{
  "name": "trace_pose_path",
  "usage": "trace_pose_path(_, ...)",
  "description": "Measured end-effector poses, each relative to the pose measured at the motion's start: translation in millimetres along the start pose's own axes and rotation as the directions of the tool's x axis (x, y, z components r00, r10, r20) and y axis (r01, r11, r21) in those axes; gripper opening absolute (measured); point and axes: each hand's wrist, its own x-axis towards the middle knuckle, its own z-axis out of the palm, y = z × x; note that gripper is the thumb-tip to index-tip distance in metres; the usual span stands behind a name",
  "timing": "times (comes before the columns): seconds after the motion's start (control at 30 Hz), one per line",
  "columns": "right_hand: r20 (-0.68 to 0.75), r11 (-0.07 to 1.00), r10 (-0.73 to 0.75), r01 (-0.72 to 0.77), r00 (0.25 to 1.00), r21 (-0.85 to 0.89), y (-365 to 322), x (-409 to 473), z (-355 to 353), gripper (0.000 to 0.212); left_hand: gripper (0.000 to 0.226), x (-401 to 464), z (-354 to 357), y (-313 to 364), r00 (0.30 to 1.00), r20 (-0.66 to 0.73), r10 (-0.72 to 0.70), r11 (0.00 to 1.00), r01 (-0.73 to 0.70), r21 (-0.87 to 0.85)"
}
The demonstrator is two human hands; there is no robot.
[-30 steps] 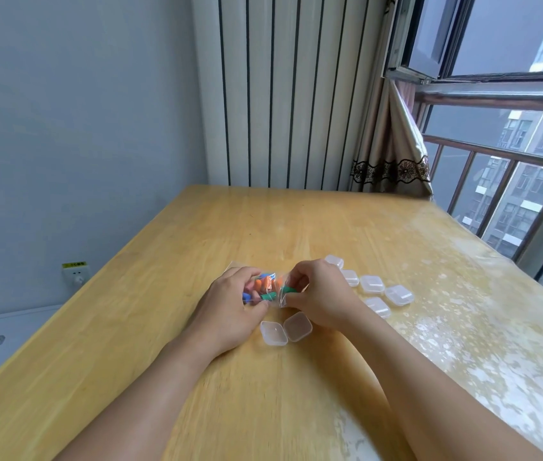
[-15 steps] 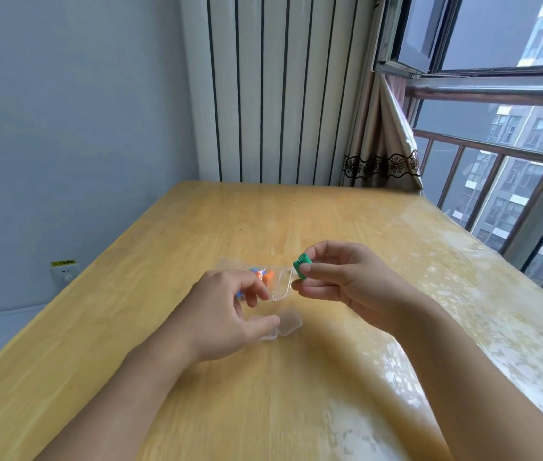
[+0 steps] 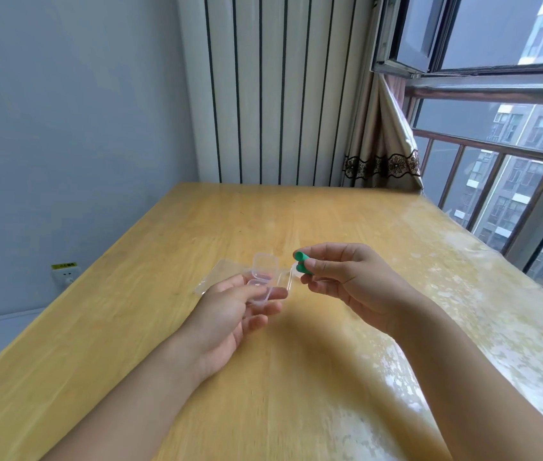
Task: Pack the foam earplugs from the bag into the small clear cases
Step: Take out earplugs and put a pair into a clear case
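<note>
**Green earplugs poised beside an open case**

The right hand (image 3: 346, 277) pinches a pair of green earplugs (image 3: 302, 262) between thumb and forefinger, held up off the bench (image 3: 296, 377). Just to its left, the left hand (image 3: 230, 314) holds a small clear case (image 3: 262, 276) at its fingertips, lid swung up and open. The earplugs sit close beside the case mouth but not yet inside it. Beyond the left hand's fingers, the clear bag (image 3: 223, 272) lies flat on the bench; how many earplugs it contains cannot be told from here.

What could go wrong: foam is springy and light, so if the pinch loosens before the plugs are seated in the tray, one may bounce out and roll across the bench. Two plugs going in together may also jam at the rim and push the lid back. The case is held only by fingertips and is slick plastic, so a firm push from the right hand could twist it free. Being clear, its edge is hard to judge against the pale wood.

The bench is light wood, its surface right of the right hand blotchy and glossy. A grey wall with a socket (image 3: 65, 273) stands to the left; ahead are a ribbed white panel (image 3: 280, 88) and a gathered curtain (image 3: 383, 148), with a railed window (image 3: 496, 134) on the right.
</note>
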Motion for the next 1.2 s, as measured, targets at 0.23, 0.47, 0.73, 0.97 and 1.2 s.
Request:
trace_pose_path(0.23,-0.019,0.865,-0.197,0.165,0.98,-0.474,1,-4,12,0.017,0.038,1,-1,4,0.982,0.173,-0.079,0.917,0.14,-0.374)
trace_pose_path(0.47,0.129,0.468,-0.424,0.339,0.896,-0.816,-11,-16,22,0.014,0.037,1,-2,0,0.969,0.243,-0.032,0.932,0.117,-0.342)
trace_pose_path(0.73,0.192,0.43,-0.38,0.357,0.905,-0.829,-10,-16,26,0.022,0.042,-3,7,-5,0.96,0.276,0.04,0.972,0.027,-0.233)
trace_pose_path(0.97,0.162,0.475,-0.361,0.331,0.918,-0.815,-4,-14,27,0.025,0.031,0,6,-10,0.955,0.293,0.035,0.966,0.042,-0.254)
trace_pose_path(1.2,0.073,0.585,-0.388,0.307,0.919,-0.751,0,-12,30,0.015,0.034,3,7,-12,0.97,0.241,0.036,0.975,0.018,-0.219)
